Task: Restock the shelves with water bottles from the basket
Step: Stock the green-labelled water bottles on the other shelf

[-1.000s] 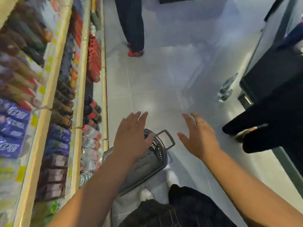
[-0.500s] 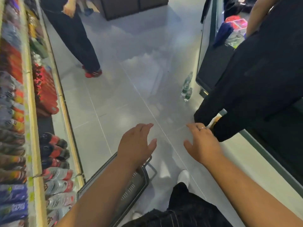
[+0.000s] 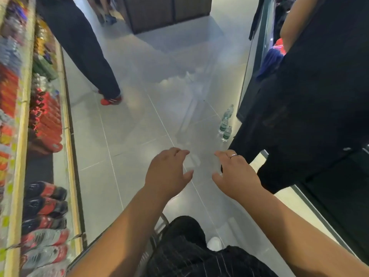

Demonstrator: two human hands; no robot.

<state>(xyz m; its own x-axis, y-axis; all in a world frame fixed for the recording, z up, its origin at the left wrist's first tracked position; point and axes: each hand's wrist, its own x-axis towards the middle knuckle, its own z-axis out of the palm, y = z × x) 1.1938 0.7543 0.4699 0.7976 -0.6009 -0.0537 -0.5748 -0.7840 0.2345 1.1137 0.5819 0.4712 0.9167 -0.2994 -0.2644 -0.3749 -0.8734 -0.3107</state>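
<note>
My left hand (image 3: pixel 166 174) and my right hand (image 3: pixel 236 174) hover side by side over the grey floor, fingers spread, both holding nothing. The grey basket (image 3: pixel 157 228) is almost wholly hidden under my left forearm and my dark-trousered knee; only a bit of its rim and handle shows. Three clear water bottles with green labels (image 3: pixel 225 124) stand on the floor ahead and to the right, well beyond my right hand. The shelves (image 3: pixel 69 136) run along the left, with water bottles with red labels (image 3: pixel 46 238) lying on the lowest level.
A person in dark trousers and red shoes (image 3: pixel 110 100) stands ahead on the left by the shelves. Another person in black (image 3: pixel 311 96) stands close on the right beside a dark counter (image 3: pixel 249 76). A dark cabinet (image 3: pixel 169 13) closes the aisle's far end.
My view has swung up and forward along the aisle. The basket has slid from under my hands to below my left forearm. Both hands stay apart and hold nothing.
</note>
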